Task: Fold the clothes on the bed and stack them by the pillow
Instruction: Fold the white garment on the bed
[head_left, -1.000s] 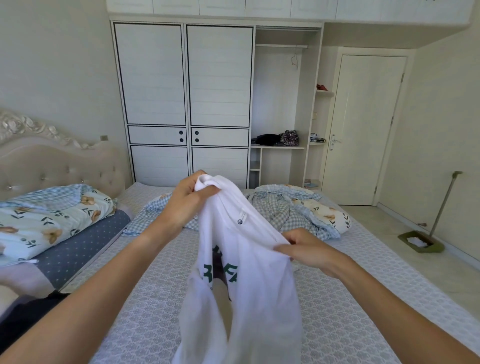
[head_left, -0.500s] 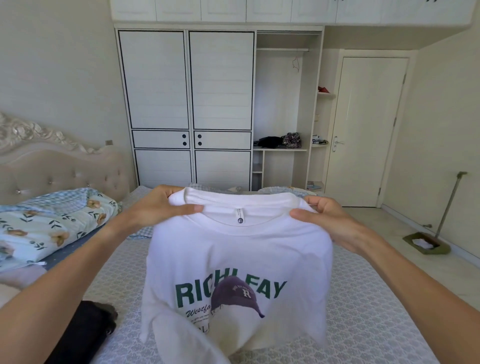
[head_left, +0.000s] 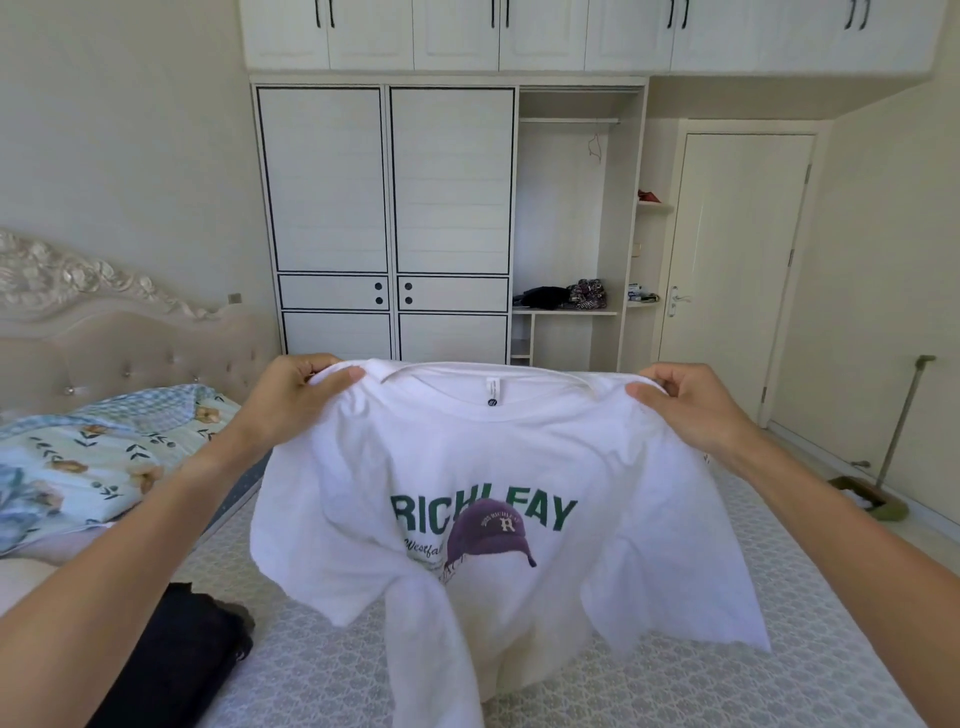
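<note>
Because a fold needs a flat, square start, pinches the white T-shirt at its two shoulder seams and holds it up in the air, print facing back toward the head camera. Grips the left shoulder with the left hand, thumb on the front of the cloth and fingers curled behind. Grips the right shoulder the same way with the right hand. Spreads both well apart, so as to pull the neckline taut and let the body hang by its own weight. Leaves the sleeves drooping at either side and the hem bunched and twisted low down, close over the bed beneath the T-shirt.

Shows a dark garment lying on the bed, below and to the left of the T-shirt, near the left forearm. Looks like a piece already dealt with, though cannot tell how neatly. Shows flowered bedding farther left of the T-shirt, against the padded headboard. Likely marks the pillow end, where the stack belongs.

Sits, by this judgement, early in the fold of this piece. Calls next for laying the T-shirt flat on the bed before turning the sleeves in. Risks a crooked fold if the twisted hem goes down as it hangs.
</note>
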